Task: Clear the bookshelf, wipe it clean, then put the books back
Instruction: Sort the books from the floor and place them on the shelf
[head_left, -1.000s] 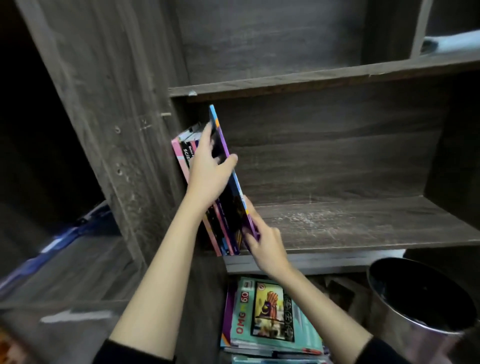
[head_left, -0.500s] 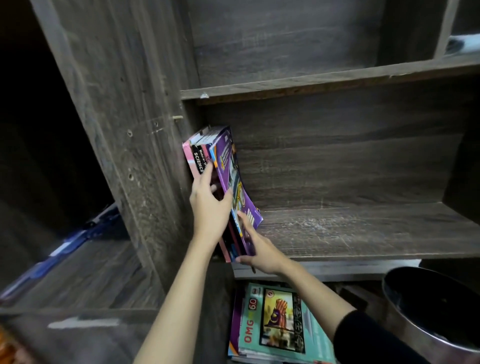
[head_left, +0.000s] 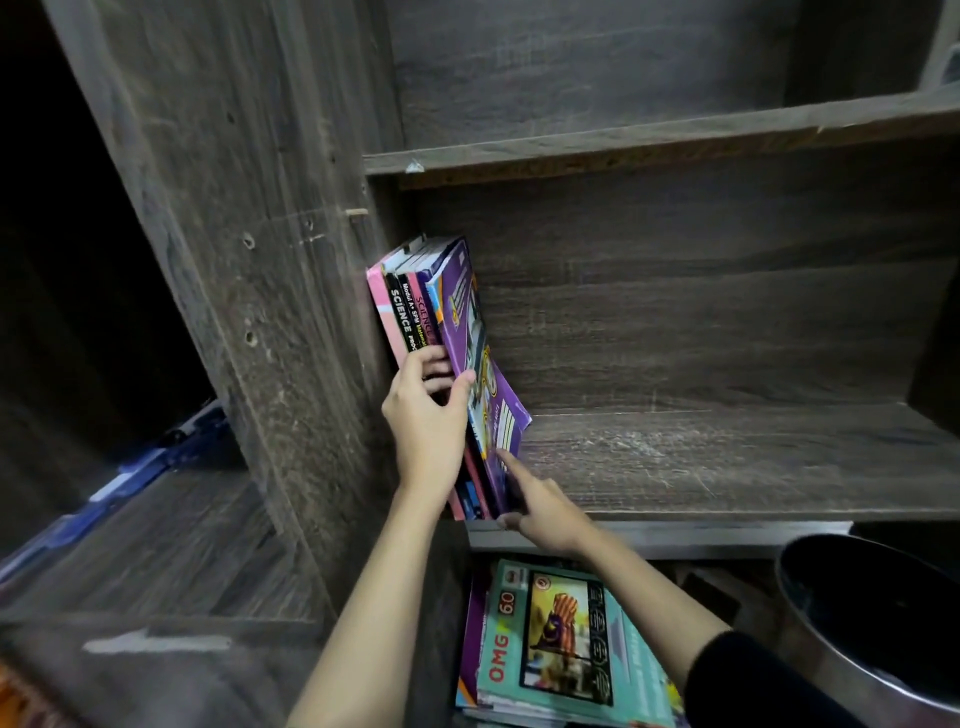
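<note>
**Putting books back: purple book being squared up at the shelf's left end**

On my left hand (head_left: 423, 415) the fingers (head_left: 434, 358) curl round the spines of the books (head_left: 408, 306). The thumb presses on the cover of the purple book (head_left: 467, 322), so that hand clamps the little row together. On my right hand (head_left: 545, 512) the index finger (head_left: 511, 465) lies straight against the purple book's lower cover. The other fingers are curled at its bottom front corner, and I cannot tell whether they pinch it or only prop it.

The books stand at the left end of the shelf (head_left: 727, 467), hard against the side panel (head_left: 270, 260), with their feet at the front edge. The purple book is outermost and tilted, its top against the row and its foot splayed to the right.

I judge the wiping done and the putting-back under way. The next move calls for pushing the purple book's foot left until it stands flush. Then I must let go gently, since nothing props the row's right side.

Below the front edge a stack (head_left: 561, 649) of books lies flat with a teal one on top, probably next to be shelved. A dark bin (head_left: 883, 649) sits under the shelf's right end, near my right arm's path down to that stack. The upper shelf (head_left: 675, 140) runs overhead, well apart from the row.
</note>
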